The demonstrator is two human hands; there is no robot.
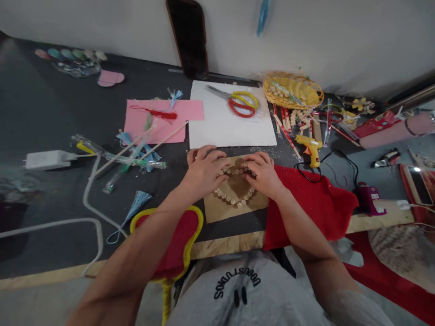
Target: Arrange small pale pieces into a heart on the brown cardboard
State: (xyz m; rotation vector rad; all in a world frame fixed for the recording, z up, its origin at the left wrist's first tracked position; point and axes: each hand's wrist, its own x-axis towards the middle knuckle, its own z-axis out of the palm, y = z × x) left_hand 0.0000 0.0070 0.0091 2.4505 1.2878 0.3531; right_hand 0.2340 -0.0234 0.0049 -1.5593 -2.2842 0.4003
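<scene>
A chain of small cream flower-shaped pieces forms a rounded, heart-like loop on a brown cardboard sheet. My left hand bends over the loop's upper left side, its thumb and fingertips closed on the chain. Across from it, my right hand pinches the upper right side. Fingers hide parts of the chain at both spots. Just beyond my hands lies a white board bearing scissors with yellow and red handles. Red cloth lies under my right wrist, beside the cardboard.
A yellow glue gun and a wicker basket are at the right. Pink paper, blue tassels and wrapped sticks lie left. A red heart-like panel with yellow edging is by my left forearm. A phone leans on the wall.
</scene>
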